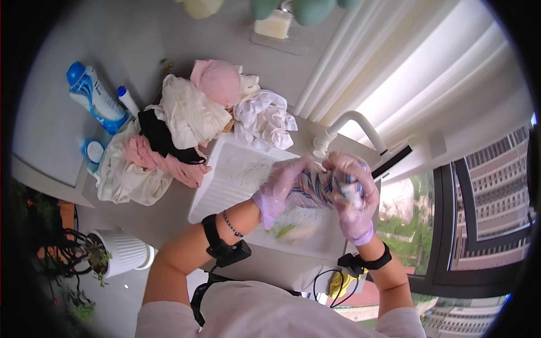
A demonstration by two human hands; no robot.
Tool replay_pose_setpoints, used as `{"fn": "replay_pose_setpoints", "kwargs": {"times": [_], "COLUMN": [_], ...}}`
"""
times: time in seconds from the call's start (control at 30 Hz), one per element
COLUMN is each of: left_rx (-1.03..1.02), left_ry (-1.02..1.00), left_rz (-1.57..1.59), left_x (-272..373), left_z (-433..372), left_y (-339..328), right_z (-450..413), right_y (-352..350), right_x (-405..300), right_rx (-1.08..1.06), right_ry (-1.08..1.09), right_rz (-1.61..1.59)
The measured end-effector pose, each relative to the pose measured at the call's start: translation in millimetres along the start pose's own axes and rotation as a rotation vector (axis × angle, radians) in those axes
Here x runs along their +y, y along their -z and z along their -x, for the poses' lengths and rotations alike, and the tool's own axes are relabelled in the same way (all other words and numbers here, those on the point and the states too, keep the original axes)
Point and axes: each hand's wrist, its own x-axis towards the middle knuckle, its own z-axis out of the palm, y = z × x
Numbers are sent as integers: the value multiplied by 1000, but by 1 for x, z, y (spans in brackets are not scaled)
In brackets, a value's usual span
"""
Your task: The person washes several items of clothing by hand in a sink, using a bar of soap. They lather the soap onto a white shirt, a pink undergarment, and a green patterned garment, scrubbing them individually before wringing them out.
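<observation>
My left hand, in a thin lilac glove, grips one side of a striped cloth in blue, orange and white. The other side is bunched up in my right hand, gloved the same way. Both hands hold the cloth above a white laundry sink with a ribbed washboard slope and sudsy water. Beneath the cloth, a blurred pale object with a green part lies in the sink; I cannot tell what it is. Just beyond my hands stands the white faucet.
A heap of white, black and pink clothes borders the sink on the left. Behind it stand a blue-and-white detergent bottle and a smaller blue-capped bottle. A soap bar rests in a clear dish. White curtains hang right.
</observation>
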Motion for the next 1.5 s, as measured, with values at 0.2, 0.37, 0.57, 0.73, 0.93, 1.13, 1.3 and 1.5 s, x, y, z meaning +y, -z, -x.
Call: {"fn": "replay_pose_setpoints", "kwargs": {"times": [0.2, 0.37, 0.57, 0.73, 0.93, 1.13, 1.3, 1.5], "left_rx": [-483, -856, -1077, -1115, -1006, -471, 53, 161], "left_ry": [44, 1, -308, -295, -207, 639, 786, 129], "left_rz": [-184, -1393, -1557, -1580, -1512, -747, 54, -207], "left_x": [-5, 18, -58, -88, -108, -84, -63, 30], "left_z": [-28, -52, -68, -67, -52, -10, 10, 17], "left_y": [17, -6, 0, -3, -7, 30, 41, 53], "right_z": [-9, -10, 5, 15, 45, 56, 95, 107], "right_y": [-14, -10, -20, -29, -38, -20, 39, 26], "right_x": [-10, -9, 2, 11, 14, 59, 151, 121], "right_rx": [-413, -606, -741, -793, -841, -623, 207, -38], "right_ry": [227, 282, 391, 608, 443, 105, -1409, -1571], "right_rz": [119, 267, 341, 396, 469, 211, -797, -1000]}}
